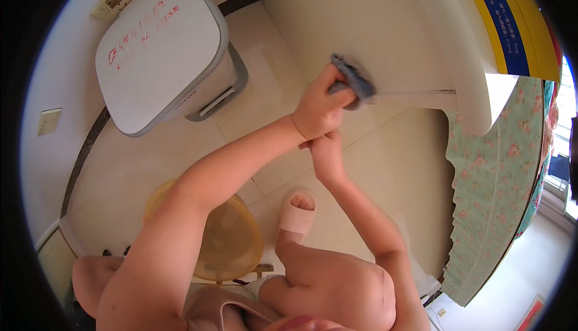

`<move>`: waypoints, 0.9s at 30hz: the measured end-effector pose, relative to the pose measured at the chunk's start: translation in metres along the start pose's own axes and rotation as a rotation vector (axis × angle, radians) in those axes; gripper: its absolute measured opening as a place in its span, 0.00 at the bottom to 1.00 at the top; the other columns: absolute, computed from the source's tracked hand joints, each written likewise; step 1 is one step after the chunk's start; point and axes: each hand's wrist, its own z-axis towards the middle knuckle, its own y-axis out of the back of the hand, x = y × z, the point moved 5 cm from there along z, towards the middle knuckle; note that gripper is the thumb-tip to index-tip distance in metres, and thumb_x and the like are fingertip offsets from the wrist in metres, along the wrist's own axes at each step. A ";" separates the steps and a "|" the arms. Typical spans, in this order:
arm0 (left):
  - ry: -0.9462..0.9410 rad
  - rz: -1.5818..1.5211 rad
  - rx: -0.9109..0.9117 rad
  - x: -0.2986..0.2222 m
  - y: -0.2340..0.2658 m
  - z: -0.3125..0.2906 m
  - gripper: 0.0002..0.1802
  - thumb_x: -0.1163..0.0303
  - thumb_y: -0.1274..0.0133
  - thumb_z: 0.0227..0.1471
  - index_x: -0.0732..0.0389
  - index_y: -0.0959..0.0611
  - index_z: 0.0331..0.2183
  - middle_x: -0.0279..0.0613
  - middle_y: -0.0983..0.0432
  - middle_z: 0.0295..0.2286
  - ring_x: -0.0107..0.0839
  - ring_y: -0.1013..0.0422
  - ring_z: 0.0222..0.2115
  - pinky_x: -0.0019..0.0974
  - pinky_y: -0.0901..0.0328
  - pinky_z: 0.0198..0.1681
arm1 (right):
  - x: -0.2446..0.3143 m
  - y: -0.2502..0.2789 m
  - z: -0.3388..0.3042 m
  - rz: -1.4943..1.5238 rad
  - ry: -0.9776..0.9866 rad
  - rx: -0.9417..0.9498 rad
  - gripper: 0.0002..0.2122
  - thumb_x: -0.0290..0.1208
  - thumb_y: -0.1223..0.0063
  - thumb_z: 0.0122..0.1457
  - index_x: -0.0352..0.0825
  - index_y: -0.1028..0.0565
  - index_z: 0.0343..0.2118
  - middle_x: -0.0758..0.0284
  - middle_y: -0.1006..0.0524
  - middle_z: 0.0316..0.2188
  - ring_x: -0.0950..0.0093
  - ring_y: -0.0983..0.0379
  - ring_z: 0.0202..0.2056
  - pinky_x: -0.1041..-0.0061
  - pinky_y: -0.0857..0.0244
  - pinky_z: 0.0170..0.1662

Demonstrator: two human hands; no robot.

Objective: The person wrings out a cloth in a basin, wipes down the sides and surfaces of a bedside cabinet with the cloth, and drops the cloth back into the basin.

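My left hand (325, 107) grips a bunched grey-blue cloth (356, 81), blurred at its edge. The cloth is at the lower part of a large cream panel (367, 24); whether it presses on the surface I cannot tell. Just below, my right hand (326, 153) meets the underside of my left wrist. Its fingers are curled in and partly hidden behind that wrist, so what they hold, if anything, does not show.
A white lidded bin (162, 48) with red handwriting stands at the far left. Below my left arm is a translucent yellow basin (232, 240). A green floral bed skirt (494, 192) hangs at the right. My slippered foot (297, 210) rests on the tiled floor.
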 end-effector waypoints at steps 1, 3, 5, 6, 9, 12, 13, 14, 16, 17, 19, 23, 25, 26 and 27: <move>0.061 0.026 0.075 0.019 -0.003 -0.013 0.17 0.86 0.53 0.33 0.59 0.22 0.30 0.45 0.35 0.31 0.43 0.34 0.29 0.38 0.37 0.30 | -0.009 0.001 0.007 -0.003 0.002 -0.003 0.06 0.23 0.61 0.58 0.28 0.31 0.35 0.65 0.28 0.31 0.77 0.33 0.28 0.76 0.37 0.32; 0.282 0.091 0.151 0.062 -0.006 -0.048 0.15 0.86 0.53 0.33 0.60 0.22 0.28 0.44 0.34 0.30 0.44 0.34 0.29 0.39 0.37 0.30 | -0.038 -0.011 0.012 0.314 -0.306 0.020 0.04 0.23 0.62 0.58 0.30 0.33 0.30 0.66 0.31 0.24 0.77 0.37 0.22 0.75 0.40 0.29; 0.505 0.165 0.225 0.082 -0.005 -0.060 0.14 0.86 0.53 0.33 0.60 0.22 0.26 0.43 0.33 0.29 0.44 0.33 0.29 0.39 0.37 0.29 | -0.040 -0.022 0.012 0.289 -0.335 0.004 0.04 0.22 0.62 0.58 0.31 0.35 0.28 0.68 0.35 0.20 0.76 0.39 0.20 0.74 0.40 0.29; 0.543 0.193 0.233 0.085 -0.005 -0.058 0.13 0.85 0.53 0.33 0.60 0.22 0.26 0.43 0.32 0.28 0.44 0.33 0.28 0.40 0.38 0.29 | -0.037 -0.024 0.012 0.297 -0.280 -0.027 0.04 0.23 0.62 0.58 0.31 0.34 0.27 0.68 0.34 0.20 0.77 0.39 0.20 0.74 0.40 0.28; 0.552 0.109 0.187 0.056 -0.007 -0.032 0.11 0.85 0.53 0.33 0.62 0.22 0.24 0.42 0.33 0.25 0.42 0.34 0.27 0.37 0.38 0.28 | -0.020 -0.016 -0.002 0.189 -0.134 -0.074 0.06 0.23 0.61 0.58 0.31 0.34 0.26 0.67 0.31 0.21 0.78 0.37 0.21 0.77 0.40 0.27; 0.319 -0.111 0.021 -0.017 0.012 0.037 0.12 0.84 0.51 0.32 0.64 0.21 0.26 0.39 0.33 0.23 0.36 0.34 0.22 0.32 0.39 0.26 | 0.030 -0.024 -0.041 0.126 0.202 -0.095 0.05 0.23 0.60 0.58 0.30 0.33 0.27 0.66 0.29 0.23 0.80 0.36 0.22 0.80 0.40 0.27; 0.218 -0.141 -0.037 -0.042 0.017 0.063 0.13 0.83 0.51 0.31 0.63 0.20 0.26 0.39 0.32 0.23 0.35 0.35 0.22 0.31 0.39 0.25 | 0.050 -0.022 -0.050 0.177 0.454 -0.113 0.05 0.23 0.59 0.58 0.29 0.32 0.28 0.67 0.28 0.23 0.81 0.35 0.23 0.82 0.40 0.29; 0.118 -0.184 -0.101 -0.064 0.018 0.081 0.13 0.83 0.50 0.31 0.63 0.20 0.26 0.39 0.31 0.23 0.34 0.35 0.21 0.31 0.39 0.24 | 0.058 -0.011 -0.051 0.165 0.455 -0.118 0.05 0.23 0.59 0.58 0.29 0.32 0.28 0.67 0.28 0.23 0.81 0.35 0.23 0.82 0.40 0.29; 0.077 -0.207 -0.131 -0.076 0.017 0.093 0.14 0.83 0.50 0.30 0.63 0.20 0.27 0.40 0.31 0.24 0.35 0.35 0.22 0.32 0.39 0.25 | 0.092 0.002 -0.068 -0.438 0.957 -0.255 0.05 0.22 0.57 0.58 0.26 0.31 0.33 0.68 0.27 0.25 0.81 0.33 0.27 0.82 0.40 0.30; 0.033 -0.235 -0.156 -0.079 0.014 0.094 0.15 0.83 0.50 0.30 0.63 0.19 0.27 0.41 0.31 0.24 0.36 0.35 0.23 0.32 0.39 0.25 | 0.092 0.001 -0.066 -0.445 0.956 -0.261 0.05 0.22 0.57 0.58 0.26 0.31 0.33 0.68 0.27 0.25 0.81 0.33 0.27 0.82 0.40 0.30; 0.015 -0.222 -0.182 -0.066 0.010 0.076 0.14 0.83 0.50 0.30 0.64 0.20 0.28 0.43 0.33 0.25 0.37 0.35 0.23 0.33 0.39 0.25 | 0.079 -0.001 -0.050 -0.094 0.731 -0.360 0.07 0.24 0.56 0.57 0.27 0.27 0.32 0.70 0.26 0.26 0.82 0.32 0.29 0.82 0.39 0.32; 0.181 -0.063 -0.078 -0.001 -0.006 0.008 0.14 0.82 0.51 0.34 0.65 0.26 0.31 0.46 0.38 0.27 0.41 0.38 0.26 0.35 0.39 0.30 | 0.021 0.004 -0.012 -0.234 0.131 -0.042 0.07 0.23 0.59 0.58 0.24 0.31 0.33 0.63 0.26 0.26 0.76 0.29 0.27 0.78 0.34 0.31; 0.326 0.003 -0.029 0.042 -0.017 -0.033 0.18 0.82 0.53 0.37 0.65 0.29 0.36 0.49 0.38 0.28 0.44 0.37 0.29 0.37 0.39 0.35 | -0.003 0.011 0.005 -0.110 -0.052 -0.042 0.07 0.24 0.61 0.59 0.25 0.31 0.32 0.63 0.26 0.25 0.76 0.30 0.25 0.77 0.34 0.30; 0.429 0.081 -0.014 0.064 -0.019 -0.052 0.20 0.82 0.54 0.39 0.66 0.31 0.39 0.51 0.36 0.29 0.47 0.37 0.32 0.39 0.39 0.38 | -0.021 0.009 0.010 0.022 -0.236 -0.032 0.08 0.25 0.62 0.59 0.25 0.31 0.30 0.63 0.27 0.24 0.75 0.30 0.24 0.77 0.33 0.29; 0.430 0.100 -0.019 0.084 -0.017 -0.067 0.20 0.82 0.54 0.39 0.66 0.31 0.39 0.51 0.36 0.29 0.47 0.37 0.32 0.39 0.39 0.38 | -0.030 0.003 0.015 0.024 -0.237 -0.012 0.08 0.25 0.62 0.59 0.25 0.31 0.30 0.63 0.27 0.24 0.75 0.30 0.24 0.77 0.33 0.29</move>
